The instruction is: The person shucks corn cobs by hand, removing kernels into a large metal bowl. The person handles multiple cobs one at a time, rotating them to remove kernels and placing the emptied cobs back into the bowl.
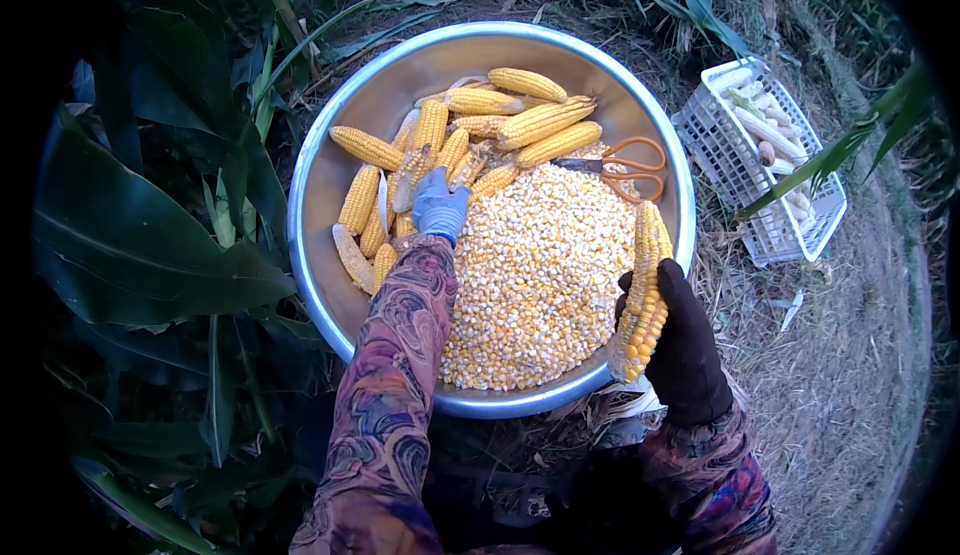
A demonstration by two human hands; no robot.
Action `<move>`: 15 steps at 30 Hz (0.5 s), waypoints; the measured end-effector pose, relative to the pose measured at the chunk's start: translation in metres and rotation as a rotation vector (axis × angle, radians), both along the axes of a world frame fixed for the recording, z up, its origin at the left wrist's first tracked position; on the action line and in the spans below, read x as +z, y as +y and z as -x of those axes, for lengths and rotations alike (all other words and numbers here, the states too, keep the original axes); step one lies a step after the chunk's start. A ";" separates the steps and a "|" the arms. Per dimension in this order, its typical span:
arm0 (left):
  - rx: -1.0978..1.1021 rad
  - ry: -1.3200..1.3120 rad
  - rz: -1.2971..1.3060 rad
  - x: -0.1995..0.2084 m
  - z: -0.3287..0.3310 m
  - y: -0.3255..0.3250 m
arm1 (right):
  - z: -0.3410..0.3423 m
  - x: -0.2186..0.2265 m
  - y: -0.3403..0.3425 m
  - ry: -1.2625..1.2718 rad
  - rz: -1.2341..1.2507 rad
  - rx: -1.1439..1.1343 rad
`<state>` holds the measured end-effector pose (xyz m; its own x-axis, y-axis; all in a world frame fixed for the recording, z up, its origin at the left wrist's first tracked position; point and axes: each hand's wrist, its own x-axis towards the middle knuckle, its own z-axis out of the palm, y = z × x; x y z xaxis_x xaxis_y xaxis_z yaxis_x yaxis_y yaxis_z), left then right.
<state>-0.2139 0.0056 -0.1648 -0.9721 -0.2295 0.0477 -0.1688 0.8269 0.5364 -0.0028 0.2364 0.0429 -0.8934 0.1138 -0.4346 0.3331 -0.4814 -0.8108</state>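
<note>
In the head view, the landmark is a wide metal basin point(622, 95), with a broad heap of loose kernels point(530, 275) across its middle and near side. The right hand point(690, 355), in a dark brown glove, is closed around a corn cob point(645, 305) at the basin's near right edge; the cob stands roughly on end, thumb and fingers to either side, its upper part in line with the heap and its lower tip close to the rim. Thick rows of kernels remain on it beside a paler strip that looks stripped. The left hand point(441, 205), in a blue-grey glove, reaches into the basin's left half, its fingers bent down among the yellow cobs point(545, 125) piled along the far and left sides; whether it grips one I cannot tell, since the glove hides the contact. Working well here would probably mean bringing the held cob further inside the basin's rim, so that loosened kernels drop onto the heap and not outside. The bared strip seems the natural place to press from, pushing neighbouring rows sideways into the gap, with a firm grip low on the cob against twisting. The orange-handled scissors point(635, 167) lie inside the basin at the far right, near the held cob's upper end, so the hands should keep clear of their partly visible blades. Outside the basin, to its right, a white plastic crate point(715, 135) holds pale cobs.
</note>
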 end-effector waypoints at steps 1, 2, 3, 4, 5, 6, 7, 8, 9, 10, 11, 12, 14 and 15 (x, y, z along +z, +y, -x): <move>-0.015 0.049 0.092 0.003 -0.002 0.009 | 0.000 -0.003 0.003 0.026 -0.073 0.027; -0.013 -0.034 0.145 0.019 -0.004 0.013 | -0.001 -0.008 0.004 0.055 -0.139 0.058; 0.003 -0.082 0.116 0.022 -0.001 0.016 | -0.001 -0.012 0.004 0.056 -0.155 0.067; 0.018 -0.130 0.086 0.024 0.002 0.019 | -0.001 -0.016 0.006 0.056 -0.173 0.076; 0.037 -0.179 0.062 0.029 0.003 0.018 | -0.001 -0.020 0.006 0.058 -0.187 0.087; 0.027 -0.182 0.049 0.033 0.003 0.018 | -0.001 -0.019 0.004 0.054 -0.172 0.087; 0.054 -0.171 0.004 0.034 0.002 0.018 | 0.000 -0.018 0.001 0.050 -0.155 0.088; 0.080 -0.159 -0.041 0.035 0.000 0.018 | 0.000 -0.019 0.000 0.058 -0.173 0.083; 0.109 -0.151 -0.088 0.034 -0.003 0.017 | 0.000 -0.020 -0.003 0.064 -0.191 0.081; 0.116 -0.073 -0.140 0.022 0.002 0.010 | 0.000 -0.020 -0.003 0.075 -0.174 0.084; 0.140 -0.099 -0.301 0.016 0.003 0.007 | 0.000 -0.018 -0.004 0.059 -0.140 0.086; 0.163 -0.128 -0.463 0.013 0.003 0.007 | 0.000 -0.016 -0.003 0.042 -0.109 0.084; 0.285 -0.077 -0.706 0.007 0.005 0.007 | 0.001 -0.004 -0.002 -0.047 -0.008 0.080; 0.236 -0.037 -0.907 0.015 0.011 0.011 | 0.000 -0.004 0.000 -0.046 -0.004 0.079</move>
